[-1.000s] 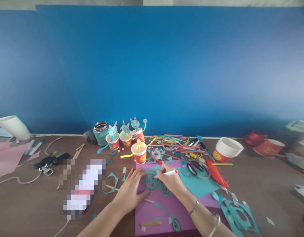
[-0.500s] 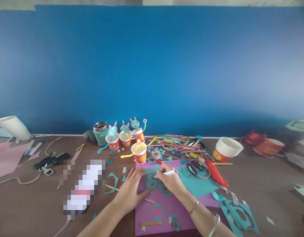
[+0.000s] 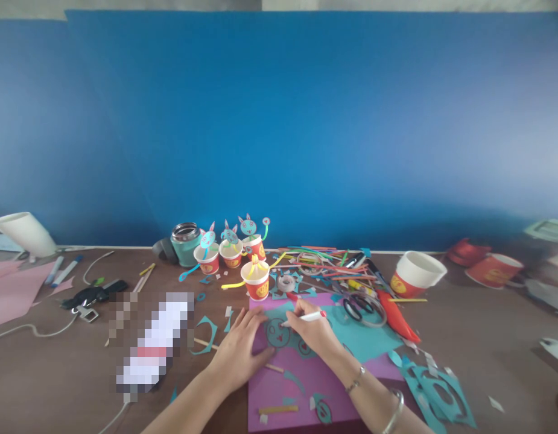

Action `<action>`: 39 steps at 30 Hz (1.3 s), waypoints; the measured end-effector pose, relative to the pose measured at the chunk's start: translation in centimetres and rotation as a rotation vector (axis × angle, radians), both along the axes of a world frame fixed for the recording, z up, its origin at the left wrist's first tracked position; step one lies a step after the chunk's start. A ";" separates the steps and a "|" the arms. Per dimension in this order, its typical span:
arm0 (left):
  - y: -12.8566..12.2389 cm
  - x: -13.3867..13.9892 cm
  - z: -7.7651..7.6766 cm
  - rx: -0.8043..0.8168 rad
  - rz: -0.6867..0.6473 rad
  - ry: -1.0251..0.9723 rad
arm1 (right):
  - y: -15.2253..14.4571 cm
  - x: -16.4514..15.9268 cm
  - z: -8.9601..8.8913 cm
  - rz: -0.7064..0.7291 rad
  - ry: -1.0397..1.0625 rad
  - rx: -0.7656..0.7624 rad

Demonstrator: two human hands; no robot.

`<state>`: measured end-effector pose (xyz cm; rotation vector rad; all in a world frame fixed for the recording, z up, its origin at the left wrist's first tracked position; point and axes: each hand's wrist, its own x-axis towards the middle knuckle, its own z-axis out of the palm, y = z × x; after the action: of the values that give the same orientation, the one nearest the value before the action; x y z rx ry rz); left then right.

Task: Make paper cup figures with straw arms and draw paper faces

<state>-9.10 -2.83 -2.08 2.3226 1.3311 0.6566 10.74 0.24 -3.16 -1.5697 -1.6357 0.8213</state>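
Note:
Pinched in my right hand (image 3: 311, 328) is a white marker (image 3: 312, 316) with a red end. Its tip meets a round face (image 3: 277, 339) drawn on teal paper (image 3: 369, 337). My left hand (image 3: 240, 349) lies flat with fingers stretched out at the left edge of that paper. Beneath is a purple sheet (image 3: 279, 389). A second drawn circle (image 3: 304, 346) shows beside my right wrist, partly hidden. Nearer me, a small teal cutout (image 3: 324, 411) and a yellow stick (image 3: 279, 409) rest on the purple sheet. Just beyond my hands stands a paper cup (image 3: 255, 286) with yellow arms.
Several paper cups with teal cat faces (image 3: 209, 236) stand at the back beside a teal thermos (image 3: 187, 250). Scissors (image 3: 353, 310), tape (image 3: 286, 283) and colourful pipe cleaners (image 3: 324, 259) lie behind my right hand. Teal scraps (image 3: 437, 392) are at the right, a blurred-out phone (image 3: 158, 337) at the left.
Little differs. My right hand and the marker stay over the same drawn face, with slightly more drawn marks around its eye. My left hand has not moved.

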 end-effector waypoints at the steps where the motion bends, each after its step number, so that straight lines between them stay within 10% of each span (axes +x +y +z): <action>1: 0.0 0.0 0.0 0.001 0.000 -0.003 | 0.0 0.0 0.0 0.003 0.004 0.003; 17: 0.1 0.0 -0.4 -0.011 0.014 0.009 | 0.0 0.0 1.1 -0.068 0.347 0.061; 39: 0.0 0.1 -0.3 -0.004 -0.001 0.008 | -0.3 -1.5 -0.2 0.061 0.009 0.023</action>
<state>-8.99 -2.78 -2.33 2.3256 1.3332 0.6441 9.27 -0.05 -3.41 -1.5049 -1.6883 0.8368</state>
